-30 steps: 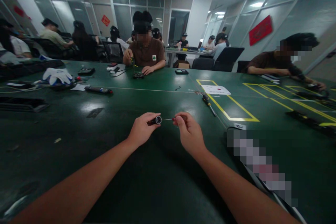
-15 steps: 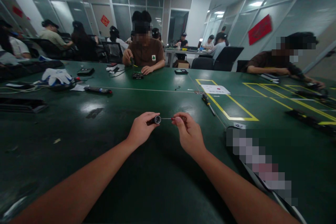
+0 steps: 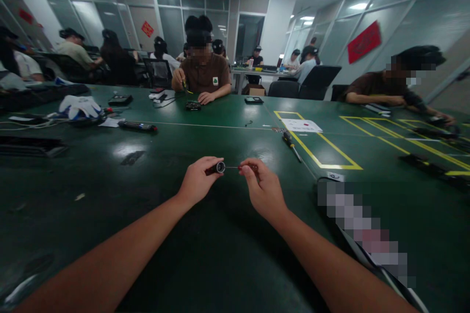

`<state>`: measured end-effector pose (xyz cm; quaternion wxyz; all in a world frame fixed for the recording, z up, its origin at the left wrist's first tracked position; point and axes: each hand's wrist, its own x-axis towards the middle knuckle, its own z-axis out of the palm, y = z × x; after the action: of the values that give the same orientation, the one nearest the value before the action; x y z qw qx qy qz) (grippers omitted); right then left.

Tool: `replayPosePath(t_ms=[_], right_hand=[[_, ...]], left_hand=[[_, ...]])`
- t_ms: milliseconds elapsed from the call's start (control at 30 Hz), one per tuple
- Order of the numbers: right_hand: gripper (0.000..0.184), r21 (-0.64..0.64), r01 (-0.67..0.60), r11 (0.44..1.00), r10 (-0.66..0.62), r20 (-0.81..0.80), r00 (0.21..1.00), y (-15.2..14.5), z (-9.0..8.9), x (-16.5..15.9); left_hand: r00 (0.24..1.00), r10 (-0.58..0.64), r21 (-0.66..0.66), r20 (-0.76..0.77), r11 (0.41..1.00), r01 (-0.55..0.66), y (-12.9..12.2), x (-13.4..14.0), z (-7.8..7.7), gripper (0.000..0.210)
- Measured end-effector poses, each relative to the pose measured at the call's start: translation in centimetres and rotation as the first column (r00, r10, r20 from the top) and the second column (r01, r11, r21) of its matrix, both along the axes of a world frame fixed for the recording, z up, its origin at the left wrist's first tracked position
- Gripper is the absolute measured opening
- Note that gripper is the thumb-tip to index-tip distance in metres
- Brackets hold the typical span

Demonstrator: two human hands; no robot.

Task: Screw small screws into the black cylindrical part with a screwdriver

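Above the green tabletop, my left hand [image 3: 196,179] is closed around a short black flashlight [image 3: 217,168], whose round, silver-rimmed end faces me. My right hand [image 3: 266,185] pinches a small screwdriver [image 3: 232,167] with a reddish handle, mostly covered by the fingers. Its thin metal shaft points left and reaches the side of the flashlight's round end. Whether the tip sits in a screw or hole there is too small to tell.
Ahead on the green table [image 3: 205,146] lies a yellow-black screwdriver [image 3: 291,145] beside a white paper [image 3: 301,125]. A dark pen-shaped tool [image 3: 137,126] and white gloves [image 3: 80,108] are at left. A co-worker [image 3: 205,71] sits opposite; another person [image 3: 382,89] works at right.
My right hand has shifted very slightly left, closer to the flashlight, and its fingers have turned a little. My left hand stays in place.
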<state>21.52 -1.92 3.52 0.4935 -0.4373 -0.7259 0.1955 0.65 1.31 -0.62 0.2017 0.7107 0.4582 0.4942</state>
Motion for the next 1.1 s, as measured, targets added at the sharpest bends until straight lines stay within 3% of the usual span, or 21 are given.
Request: replayPosePath(t_ms=[500,1100], right_hand=[[0.021,-0.052,-0.047,0.998,0.046,-0.021,0.999,-0.10,-0.22,-0.08],[0.021,-0.028,-0.014,1.000,0.013,-0.028,1.000,-0.11,-0.15,0.01]], left_hand=[[1.000,-0.023,-0.011,0.013,1.000,0.024,0.32,-0.21,-0.44,0.042],[1.000,-0.022,-0.016,-0.012,1.000,0.022,0.18,-0.20,-0.23,0.042]])
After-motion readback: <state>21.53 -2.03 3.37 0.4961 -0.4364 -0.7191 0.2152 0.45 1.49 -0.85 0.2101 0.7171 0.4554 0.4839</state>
